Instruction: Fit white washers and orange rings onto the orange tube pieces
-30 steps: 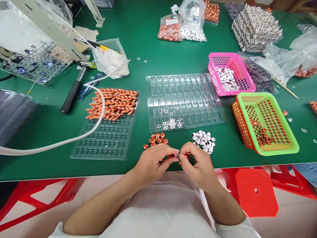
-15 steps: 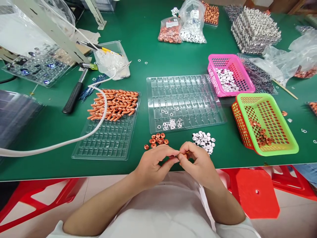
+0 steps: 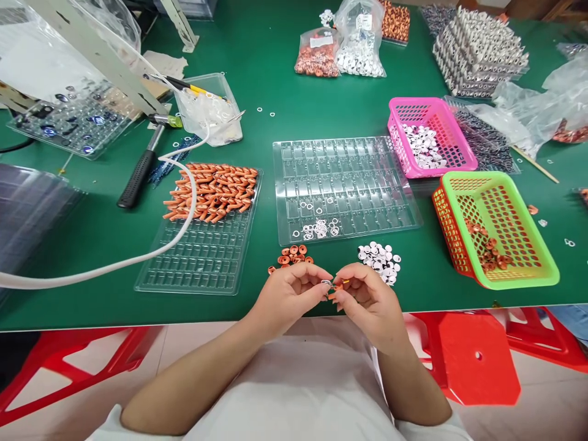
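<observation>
Over the table's front edge, my left hand [image 3: 289, 298] pinches a small whitish ring [image 3: 326, 282] between thumb and forefinger. Close against it, my right hand [image 3: 373, 301] has its thumb and fingertips closed on a small copper-coloured part [image 3: 339, 286]; its exact shape is partly covered by the fingers. Just beyond the left hand lies a group of round copper-coloured caps [image 3: 294, 252]. A pile of white discs [image 3: 379, 260] sits beyond the right hand. Farther back, a clear compartment tray [image 3: 353, 184] bears loose white rings [image 3: 320, 228] near its front edge.
Copper-coloured pieces [image 3: 214, 190] fill the back of another clear tray [image 3: 188, 263] at left, crossed by a white hose [image 3: 181, 236]. A hammer [image 3: 138, 177] lies beyond. At right stand a pink basket [image 3: 459, 144] and a green basket [image 3: 535, 245]. A red stool [image 3: 482, 361] is below.
My fingertips have drawn slightly apart, so the whitish ring and the copper-coloured part now show between them. The view has shifted a little.
</observation>
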### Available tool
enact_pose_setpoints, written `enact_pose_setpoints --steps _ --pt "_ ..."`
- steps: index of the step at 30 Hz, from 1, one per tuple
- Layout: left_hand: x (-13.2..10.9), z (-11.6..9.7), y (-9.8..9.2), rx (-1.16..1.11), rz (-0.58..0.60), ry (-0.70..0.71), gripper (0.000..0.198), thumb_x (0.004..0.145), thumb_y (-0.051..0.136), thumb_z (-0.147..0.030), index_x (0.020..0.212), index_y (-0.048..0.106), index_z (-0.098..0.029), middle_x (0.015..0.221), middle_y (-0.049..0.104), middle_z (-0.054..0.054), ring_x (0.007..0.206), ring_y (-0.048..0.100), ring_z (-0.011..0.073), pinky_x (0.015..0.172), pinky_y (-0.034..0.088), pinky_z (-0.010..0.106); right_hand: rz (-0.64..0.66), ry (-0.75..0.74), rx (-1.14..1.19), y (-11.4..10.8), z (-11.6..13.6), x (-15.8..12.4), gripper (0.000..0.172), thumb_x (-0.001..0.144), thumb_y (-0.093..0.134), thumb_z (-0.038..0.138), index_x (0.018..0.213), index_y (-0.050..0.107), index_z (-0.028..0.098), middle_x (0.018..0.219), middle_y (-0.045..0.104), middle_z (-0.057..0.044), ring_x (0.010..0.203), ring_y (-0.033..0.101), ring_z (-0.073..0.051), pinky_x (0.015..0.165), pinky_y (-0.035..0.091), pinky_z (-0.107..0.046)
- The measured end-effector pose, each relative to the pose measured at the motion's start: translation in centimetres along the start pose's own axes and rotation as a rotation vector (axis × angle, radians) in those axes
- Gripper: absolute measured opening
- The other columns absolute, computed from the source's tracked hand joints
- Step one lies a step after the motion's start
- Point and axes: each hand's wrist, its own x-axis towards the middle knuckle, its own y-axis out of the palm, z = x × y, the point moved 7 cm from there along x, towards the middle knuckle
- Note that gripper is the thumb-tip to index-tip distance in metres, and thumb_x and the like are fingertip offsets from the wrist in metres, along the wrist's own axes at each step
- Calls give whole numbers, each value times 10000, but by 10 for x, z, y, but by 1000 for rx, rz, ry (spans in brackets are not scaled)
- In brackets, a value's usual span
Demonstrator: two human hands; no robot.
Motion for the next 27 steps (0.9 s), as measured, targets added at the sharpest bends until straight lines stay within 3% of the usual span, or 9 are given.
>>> enact_pose_setpoints --steps 12,21,27 --pt "-2 3 -3 104 -37 11 63 739 678 -197 774 701 -151 702 672 15 586 592 103 553 516 203 -4 -49 -49 1 1 -2 138 887 579 208 1018 580 250 944 571 -34 777 596 -144 666 550 -267" --pt "-1 0 -1 147 -18 79 63 744 639 -126 734 695 -153 687 672 4 605 602 102 586 499 200 -5 -59 -98 2 -2 -3 160 874 560 166 1008 580 252 929 569 -23 783 578 -142 684 522 -263" --pt "-4 -4 3 270 23 142 106 798 655 -192 869 727 -161 815 735 44 741 687 164 689 555 260 -26 -33 -176 -3 -3 -5 162 866 569 174 1012 578 245 894 570 -16 748 567 -142 655 489 -269"
